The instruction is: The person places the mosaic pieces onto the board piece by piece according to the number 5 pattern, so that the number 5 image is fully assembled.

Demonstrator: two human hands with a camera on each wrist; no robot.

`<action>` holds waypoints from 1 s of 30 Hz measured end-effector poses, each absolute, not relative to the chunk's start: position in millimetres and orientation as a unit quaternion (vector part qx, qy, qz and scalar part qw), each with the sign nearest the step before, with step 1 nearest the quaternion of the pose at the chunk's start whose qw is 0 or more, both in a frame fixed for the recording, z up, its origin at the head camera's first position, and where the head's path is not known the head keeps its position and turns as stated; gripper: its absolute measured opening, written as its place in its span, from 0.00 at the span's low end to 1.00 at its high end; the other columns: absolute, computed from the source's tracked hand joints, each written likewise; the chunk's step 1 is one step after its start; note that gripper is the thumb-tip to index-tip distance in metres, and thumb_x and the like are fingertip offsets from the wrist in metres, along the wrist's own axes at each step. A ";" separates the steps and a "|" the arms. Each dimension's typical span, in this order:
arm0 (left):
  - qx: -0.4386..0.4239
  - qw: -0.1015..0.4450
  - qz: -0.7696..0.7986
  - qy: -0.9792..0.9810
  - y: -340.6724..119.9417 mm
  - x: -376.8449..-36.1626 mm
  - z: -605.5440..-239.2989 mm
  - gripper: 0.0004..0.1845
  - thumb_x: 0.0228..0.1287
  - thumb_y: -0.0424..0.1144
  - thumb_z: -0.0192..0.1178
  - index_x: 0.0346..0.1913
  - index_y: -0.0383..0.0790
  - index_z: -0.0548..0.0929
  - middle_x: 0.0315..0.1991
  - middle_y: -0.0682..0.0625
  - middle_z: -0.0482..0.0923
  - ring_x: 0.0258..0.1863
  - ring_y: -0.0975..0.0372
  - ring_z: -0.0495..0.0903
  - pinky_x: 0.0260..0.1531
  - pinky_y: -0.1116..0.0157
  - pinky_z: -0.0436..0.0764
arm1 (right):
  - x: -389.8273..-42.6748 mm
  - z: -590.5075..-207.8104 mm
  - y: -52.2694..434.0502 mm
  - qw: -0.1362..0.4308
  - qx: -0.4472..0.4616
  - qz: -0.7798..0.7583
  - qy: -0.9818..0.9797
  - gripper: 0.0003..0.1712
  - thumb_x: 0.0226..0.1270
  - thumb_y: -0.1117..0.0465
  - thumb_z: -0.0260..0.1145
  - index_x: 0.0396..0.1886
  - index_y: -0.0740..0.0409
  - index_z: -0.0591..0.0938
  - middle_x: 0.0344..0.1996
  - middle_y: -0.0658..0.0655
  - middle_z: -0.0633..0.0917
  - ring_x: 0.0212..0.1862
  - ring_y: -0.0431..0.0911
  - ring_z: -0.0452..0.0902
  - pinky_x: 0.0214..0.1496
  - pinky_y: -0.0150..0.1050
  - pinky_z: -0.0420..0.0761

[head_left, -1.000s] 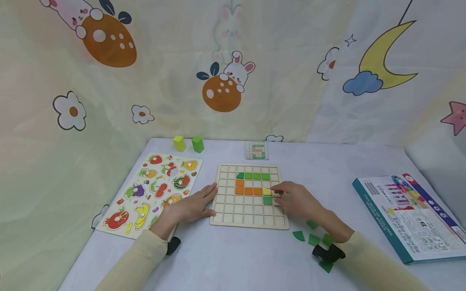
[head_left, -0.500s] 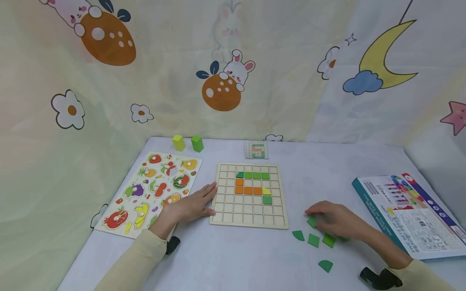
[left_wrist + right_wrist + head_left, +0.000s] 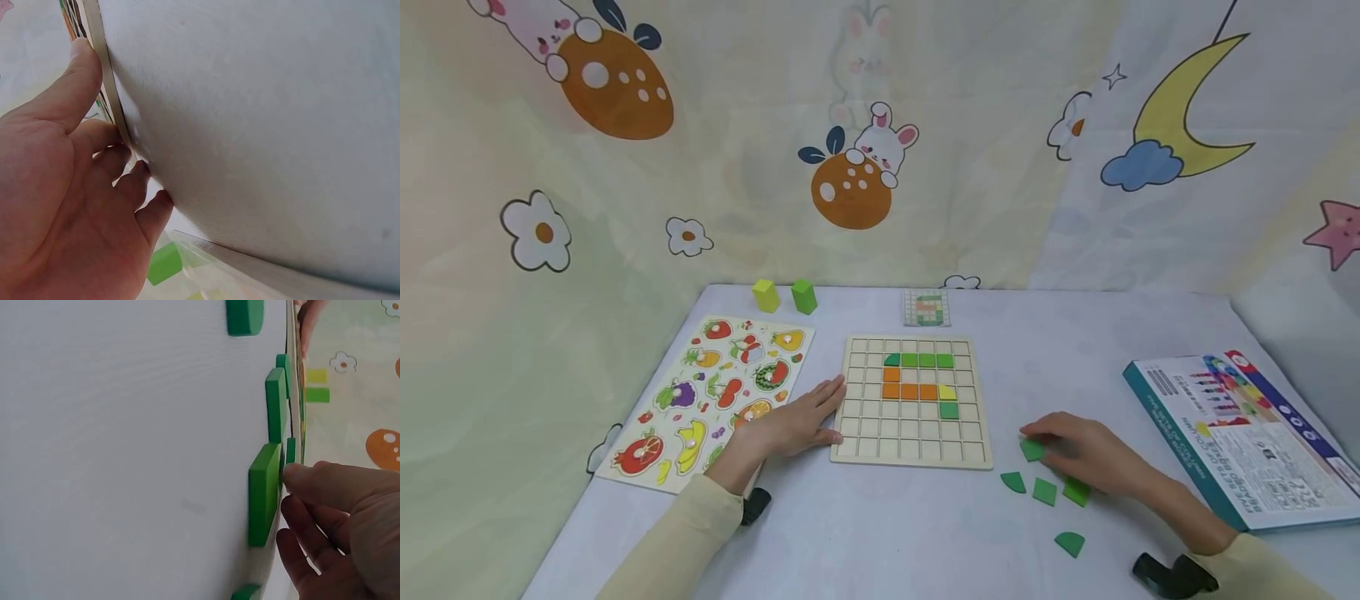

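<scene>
The wooden grid board [image 3: 914, 450] lies in the middle of the table, with green, orange and yellow tiles set in some of its squares. My left hand [image 3: 801, 421] rests against its left edge, fingers fairly straight; in the left wrist view the thumb [image 3: 78, 81] and fingertips touch that edge. Right of the board, my right hand [image 3: 1093, 454] pinches a green tile [image 3: 1032, 450] between thumb and fingers. Close by lie a green quarter-round piece [image 3: 1013, 482], a green square [image 3: 1044, 492], a brighter green tile [image 3: 1077, 491] partly under the hand, and another rounded piece [image 3: 1070, 544].
A fruit puzzle board [image 3: 715, 392] lies at the left. Two blocks, one yellow-green [image 3: 766, 296] and one green [image 3: 803, 297], stand at the back left. A small pattern card [image 3: 927, 308] lies behind the grid board. A flat box [image 3: 1247, 442] is at the right.
My right hand has left the grid board's right side and moved down to the loose green pieces. One green tile has shifted slightly left with it. The left hand has stayed in place.
</scene>
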State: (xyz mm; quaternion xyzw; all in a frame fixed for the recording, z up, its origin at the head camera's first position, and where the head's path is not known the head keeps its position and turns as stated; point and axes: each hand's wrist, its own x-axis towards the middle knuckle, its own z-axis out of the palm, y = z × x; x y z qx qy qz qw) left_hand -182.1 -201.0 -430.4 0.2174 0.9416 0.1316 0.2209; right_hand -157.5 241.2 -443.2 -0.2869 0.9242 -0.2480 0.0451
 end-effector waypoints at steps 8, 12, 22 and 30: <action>0.213 0.220 0.125 0.944 -202.1 -182.2 -430.8 0.46 0.67 0.57 0.54 0.78 0.46 0.42 0.80 0.53 0.34 0.79 0.56 0.39 0.74 0.53 0.55 | -166.8 -438.5 207.8 0.031 -0.275 -0.268 0.923 0.24 0.57 0.67 0.71 0.55 0.53 0.82 0.49 0.47 0.84 0.49 0.42 0.80 0.52 0.38 0.82; 0.215 0.219 0.126 0.943 -202.7 -182.3 -430.2 0.46 0.67 0.57 0.54 0.78 0.46 0.43 0.80 0.52 0.35 0.79 0.55 0.39 0.74 0.53 0.56 | -171.5 -438.2 184.1 0.033 -0.283 -0.272 0.919 0.23 0.58 0.67 0.71 0.55 0.54 0.82 0.49 0.48 0.84 0.49 0.43 0.80 0.52 0.39 0.82; 0.216 0.217 0.139 0.942 -201.1 -183.1 -430.9 0.45 0.67 0.56 0.55 0.78 0.45 0.44 0.80 0.51 0.36 0.79 0.54 0.39 0.74 0.52 0.55 | -175.6 -439.6 139.3 0.029 -0.302 -0.271 0.914 0.20 0.57 0.68 0.71 0.52 0.57 0.84 0.49 0.52 0.84 0.49 0.44 0.79 0.50 0.37 0.82; 0.215 0.217 0.139 0.942 -201.4 -183.8 -433.4 0.45 0.67 0.57 0.54 0.78 0.46 0.44 0.80 0.52 0.36 0.79 0.55 0.39 0.74 0.52 0.55 | -175.2 -441.7 131.9 0.028 -0.302 -0.268 0.914 0.20 0.58 0.68 0.71 0.52 0.57 0.84 0.50 0.54 0.83 0.49 0.45 0.79 0.49 0.37 0.82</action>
